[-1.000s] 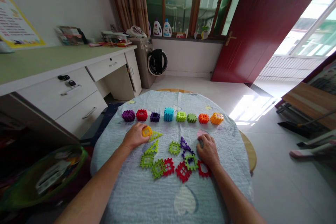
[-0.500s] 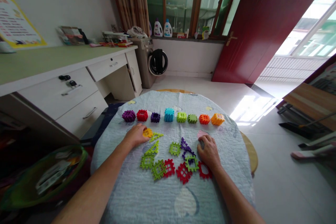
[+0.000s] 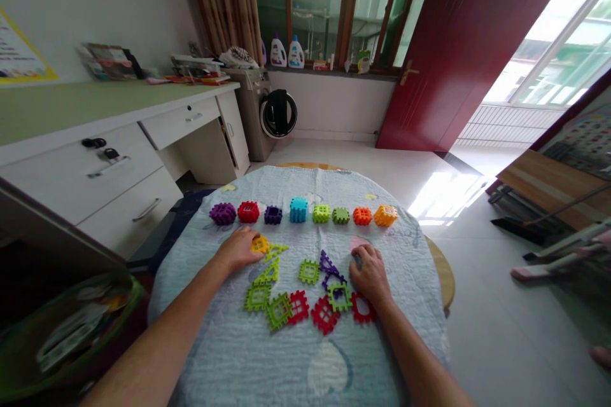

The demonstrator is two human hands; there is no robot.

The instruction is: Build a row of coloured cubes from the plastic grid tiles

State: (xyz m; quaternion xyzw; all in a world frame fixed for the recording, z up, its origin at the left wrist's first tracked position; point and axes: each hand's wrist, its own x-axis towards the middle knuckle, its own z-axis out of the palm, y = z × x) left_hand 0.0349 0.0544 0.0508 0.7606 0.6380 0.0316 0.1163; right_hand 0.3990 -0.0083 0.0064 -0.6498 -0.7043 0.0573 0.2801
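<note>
My left hand (image 3: pixel 237 248) rests on the quilted cloth with its fingers curled around a small yellow toy piece (image 3: pixel 260 244). My right hand (image 3: pixel 366 274) lies knuckles up with its fingers bent over something grey at their tips, beside a purple triangle piece (image 3: pixel 327 265). Between the two hands lie several flat interlocking pieces: green squares (image 3: pixel 309 271), green triangles (image 3: pixel 268 274) and red pieces (image 3: pixel 325 314). Beyond the hands stands a row of assembled cubes, from a purple one (image 3: pixel 222 213) through a cyan one (image 3: pixel 298 209) to an orange one (image 3: pixel 385 215).
The round table (image 3: pixel 442 270) is covered by a pale blue quilt (image 3: pixel 267 362). A desk with drawers (image 3: pixel 105 165) stands to the left, a green basket (image 3: pixel 62 331) at lower left, a washing machine (image 3: pixel 267 114) behind, and a red door (image 3: pixel 458 44) at the right.
The camera has shifted slightly, so the whole scene sits a little further left in the picture. Both hands stay where they were on the cloth.
</note>
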